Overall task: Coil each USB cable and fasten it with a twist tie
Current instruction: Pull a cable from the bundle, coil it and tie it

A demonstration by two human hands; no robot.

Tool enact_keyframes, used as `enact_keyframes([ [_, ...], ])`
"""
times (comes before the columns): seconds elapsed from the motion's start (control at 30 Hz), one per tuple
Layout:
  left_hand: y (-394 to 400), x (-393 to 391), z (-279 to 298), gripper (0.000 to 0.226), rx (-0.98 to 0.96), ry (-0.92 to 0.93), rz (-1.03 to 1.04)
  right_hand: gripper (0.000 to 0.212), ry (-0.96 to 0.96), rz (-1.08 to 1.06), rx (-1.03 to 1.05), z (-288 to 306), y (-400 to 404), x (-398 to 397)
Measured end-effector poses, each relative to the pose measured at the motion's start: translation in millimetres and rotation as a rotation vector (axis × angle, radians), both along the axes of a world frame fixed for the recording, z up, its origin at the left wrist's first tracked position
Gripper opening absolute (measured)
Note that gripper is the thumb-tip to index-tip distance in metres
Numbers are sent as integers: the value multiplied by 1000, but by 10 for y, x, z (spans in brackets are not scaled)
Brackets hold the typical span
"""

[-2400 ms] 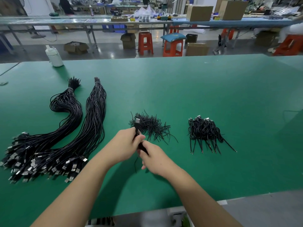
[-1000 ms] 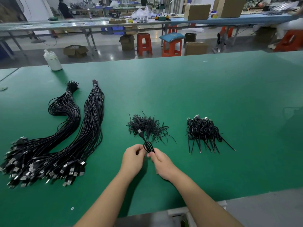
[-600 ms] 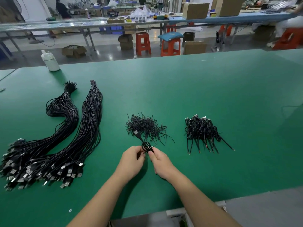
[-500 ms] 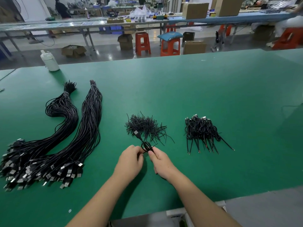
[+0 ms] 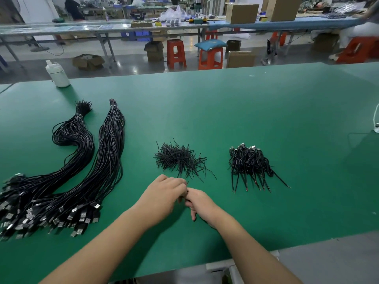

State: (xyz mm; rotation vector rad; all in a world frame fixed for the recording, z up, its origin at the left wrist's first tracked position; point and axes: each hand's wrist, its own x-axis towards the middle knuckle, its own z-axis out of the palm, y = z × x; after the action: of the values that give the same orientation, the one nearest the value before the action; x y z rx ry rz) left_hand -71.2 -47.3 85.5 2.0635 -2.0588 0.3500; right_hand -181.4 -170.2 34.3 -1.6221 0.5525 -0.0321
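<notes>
Both hands, left hand [image 5: 164, 194] and right hand [image 5: 200, 202], are pinching a mostly hidden cable [image 5: 184, 198] together just near the ties [image 5: 180, 160], probably twisting one tight.

A wide green table [image 5: 225, 103] carries everything; two long bundles of USB cables [image 5: 88, 160] lie on the left; a heap of twist ties [image 5: 178, 158] is in the middle; coiled cables [image 5: 248, 162] lie right; a white bottle [image 5: 57, 74] stands far left.

Coiled cable hidden between left hand [image 5: 164, 194] and right hand [image 5: 200, 203] — grip unreadable; cable bundle [image 5: 41, 203] cut by left edge.
</notes>
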Motion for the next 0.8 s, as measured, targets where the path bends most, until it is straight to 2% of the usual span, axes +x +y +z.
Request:
enact_keyframes([
  [0.1,-38,-36,-20,12,-15,405,196,22,-37,29,49,16,-24,-31],
  [0.23,-147,-77,-58,14,-38,647,400,27,-31,3,62,-14,-17,-51],
  [0.3,-182,-72,-64,14,-14,671,484,24,-13,-16,-58,-56,36,-54],
  [0.37,-197,-57,-78,14,10,672,565,17,1,-16,-271,-81,111,-69],
  [0.47,-199,-48,-88,16,68,737,680,29,29,-35,-473,-120,177,-68],
  [0.6,-204,55,-39,22,258,776,697,26,-14,-62,-709,-197,271,-90],
  [0.7,-183,130,24,20,340,788,676,25,-43,-49,-800,-230,330,-114],
  [0.8,-147,157,78,20,295,771,728,24,-64,-45,-845,-218,347,-120],
])
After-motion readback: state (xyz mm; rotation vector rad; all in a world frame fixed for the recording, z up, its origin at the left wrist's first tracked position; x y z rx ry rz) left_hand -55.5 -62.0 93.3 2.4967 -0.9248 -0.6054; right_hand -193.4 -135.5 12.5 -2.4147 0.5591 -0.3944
